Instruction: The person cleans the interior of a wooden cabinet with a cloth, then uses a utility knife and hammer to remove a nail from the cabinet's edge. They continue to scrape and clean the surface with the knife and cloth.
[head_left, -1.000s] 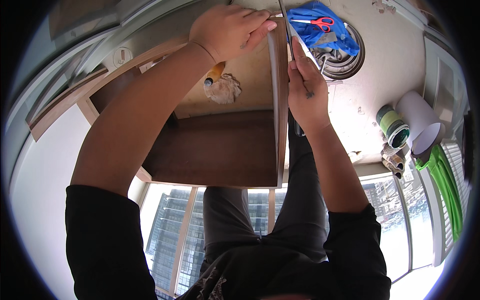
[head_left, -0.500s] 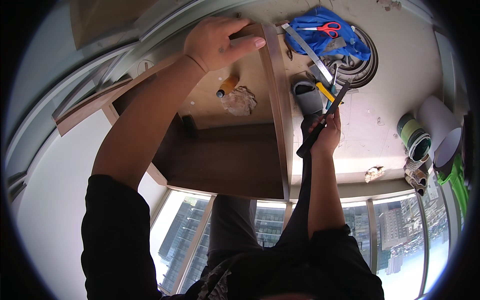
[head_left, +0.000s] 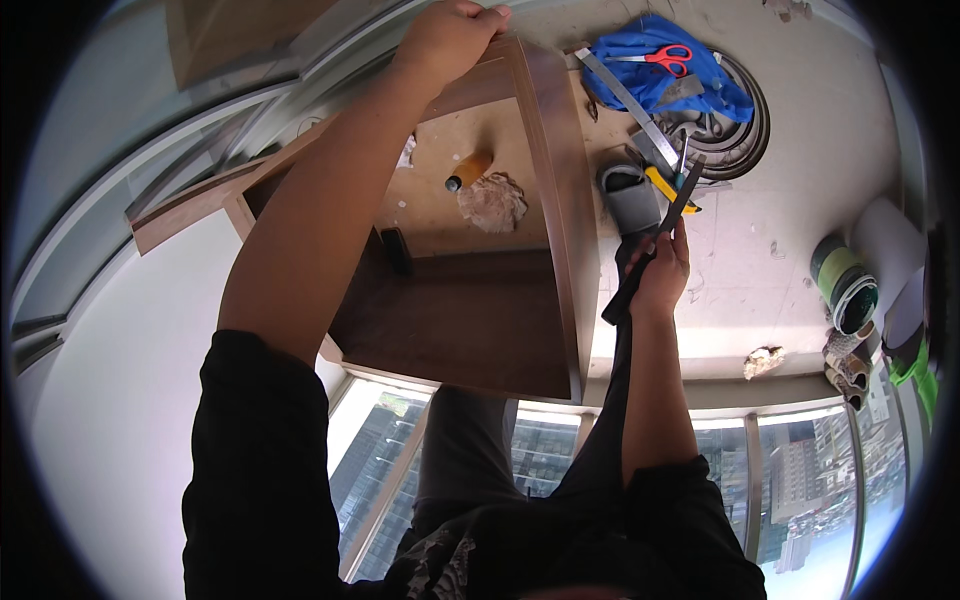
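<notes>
My right hand point(head_left: 662, 275) is wrapped round the black handle of a flat metal file point(head_left: 672, 215), whose dark blade points away from me. My left hand point(head_left: 448, 42) is at the far top corner of an open brown wooden cabinet point(head_left: 565, 230). Its fingers are curled in, and whatever they grip is hidden. The cabinet stands in front of my legs. Inside its outline show a capped amber bottle point(head_left: 472, 170) and a crumpled pale paper or cloth point(head_left: 494, 203).
Right of the cabinet lie a metal ruler point(head_left: 630, 108), red-handled scissors point(head_left: 675, 60) on a blue plastic bag point(head_left: 620, 45), a coiled dark strip point(head_left: 757, 130) and a yellow-handled tool point(head_left: 660, 185). A green-banded can point(head_left: 842, 275) stands far right. Windows point(head_left: 800, 480) line the near side.
My left hand has lifted off the cabinet's side edge and moved farther away, its fingers now curled. The file stays in my right hand, and the view has shifted slightly.
</notes>
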